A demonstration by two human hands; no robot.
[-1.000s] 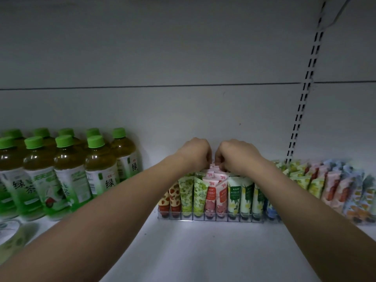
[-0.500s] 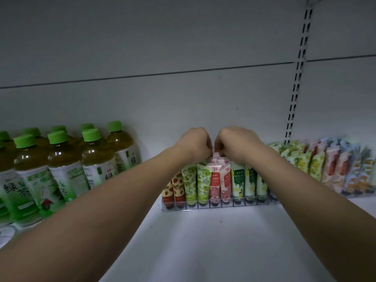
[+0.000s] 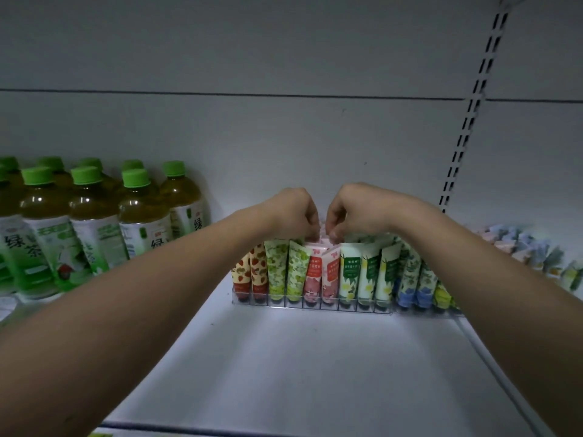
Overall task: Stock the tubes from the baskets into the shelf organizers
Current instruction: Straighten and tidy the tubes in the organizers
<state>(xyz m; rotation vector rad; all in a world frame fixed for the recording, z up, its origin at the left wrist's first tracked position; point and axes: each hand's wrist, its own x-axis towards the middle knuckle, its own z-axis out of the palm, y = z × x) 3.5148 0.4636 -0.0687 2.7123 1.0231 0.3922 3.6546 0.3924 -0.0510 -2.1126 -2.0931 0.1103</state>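
— Left hand (image 3: 291, 212) and right hand (image 3: 355, 209) are both curled, knuckles toward me, fingertips pinching the crimped tops of the pink tubes (image 3: 321, 269). I'm placing everything off the clear organizer (image 3: 312, 302)

— Where do the pink ones sit in it?

— In the middle slots, caps down, long axis upright and leaning a little toward me. They lie straight below my fingers, so I judge the next push goes down along that axis

— Which hand is nearer?

— Neither, as far as I can tell; they meet over the same pair, left on the left tube, right on the right one

— And around them?

— Green-patterned tubes (image 3: 287, 269) in the slots just left, white-and-green tubes (image 3: 366, 272) just right. Well left of the organizer stand green tea bottles (image 3: 94, 222); right of it, another row of tubes, too blurred to read. No basket in sight
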